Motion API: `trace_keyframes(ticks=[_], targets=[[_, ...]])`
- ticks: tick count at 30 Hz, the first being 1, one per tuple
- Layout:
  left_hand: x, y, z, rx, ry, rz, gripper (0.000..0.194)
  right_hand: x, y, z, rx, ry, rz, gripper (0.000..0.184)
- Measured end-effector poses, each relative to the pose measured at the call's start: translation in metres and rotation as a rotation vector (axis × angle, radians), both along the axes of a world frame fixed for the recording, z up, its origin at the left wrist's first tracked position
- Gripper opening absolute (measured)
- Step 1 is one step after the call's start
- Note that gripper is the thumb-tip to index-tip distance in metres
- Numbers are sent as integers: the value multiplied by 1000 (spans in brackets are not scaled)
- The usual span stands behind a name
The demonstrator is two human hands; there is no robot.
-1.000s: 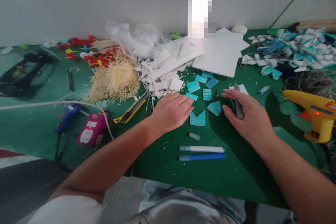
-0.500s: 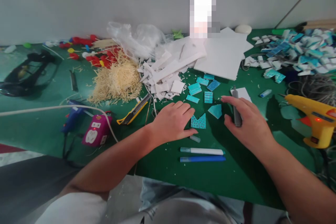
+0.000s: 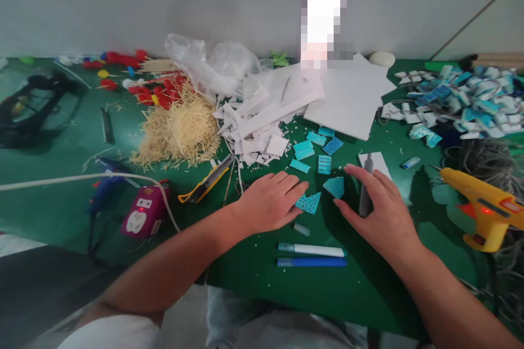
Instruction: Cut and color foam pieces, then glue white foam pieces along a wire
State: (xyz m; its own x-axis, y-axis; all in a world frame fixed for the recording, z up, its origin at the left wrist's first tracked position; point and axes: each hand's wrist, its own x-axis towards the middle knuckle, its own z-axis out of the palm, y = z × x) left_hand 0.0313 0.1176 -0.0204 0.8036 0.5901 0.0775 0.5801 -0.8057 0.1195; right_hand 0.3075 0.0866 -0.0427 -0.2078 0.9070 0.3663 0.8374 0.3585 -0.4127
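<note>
My left hand (image 3: 270,202) has its fingers closed on the left edge of a dotted turquoise foam-board piece (image 3: 310,203) with a notched top. My right hand (image 3: 379,207) is open, thumb and index finger spread apart, close to a plain turquoise piece (image 3: 334,187) but not touching it. A grey utility knife (image 3: 364,196) lies partly behind the right hand's fingers. Several smaller blue pieces (image 3: 303,150) lie beyond the hands, one of them striped (image 3: 325,164). Nearer to me are a pen cap (image 3: 302,229), a white marker (image 3: 311,250) and a blue marker (image 3: 311,263).
A yellow glue gun (image 3: 483,196) with a lit red light stands right. White board scraps (image 3: 262,142), wood shavings (image 3: 180,131) and a yellow-black cutter (image 3: 208,179) lie left of centre. A purple power socket (image 3: 145,211) and white cable (image 3: 102,176) are further left. Painted pieces (image 3: 470,98) are heaped back right.
My left hand has taken hold of the dotted turquoise piece and tilted it slightly. My right hand has shifted a little, its thumb now nearer the plain turquoise piece. The view has shifted slightly.
</note>
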Motion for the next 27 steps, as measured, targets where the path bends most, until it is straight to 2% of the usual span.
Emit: trace_keyframes(ticks=[4, 8, 12, 14, 21, 27], targets=[[-4, 4, -1, 58, -11, 0, 38, -3, 2, -1, 29, -33, 1, 54], [-2, 2, -3, 77, -138, 73, 39, -3, 5, 1, 52, -57, 10, 53], [7, -3, -7, 55, -133, 136, 65, 2, 6, 3, 4, -49, 38, 54], [10, -5, -9, 38, -85, 143, 72, 5, 6, 4, -27, -51, 52, 56], [9, -3, -7, -33, -76, 114, 51, 8, 5, 1, -36, -34, 115, 62], [1, 0, -1, -128, -128, 55, 55, 11, 7, -3, -83, -5, 122, 61]])
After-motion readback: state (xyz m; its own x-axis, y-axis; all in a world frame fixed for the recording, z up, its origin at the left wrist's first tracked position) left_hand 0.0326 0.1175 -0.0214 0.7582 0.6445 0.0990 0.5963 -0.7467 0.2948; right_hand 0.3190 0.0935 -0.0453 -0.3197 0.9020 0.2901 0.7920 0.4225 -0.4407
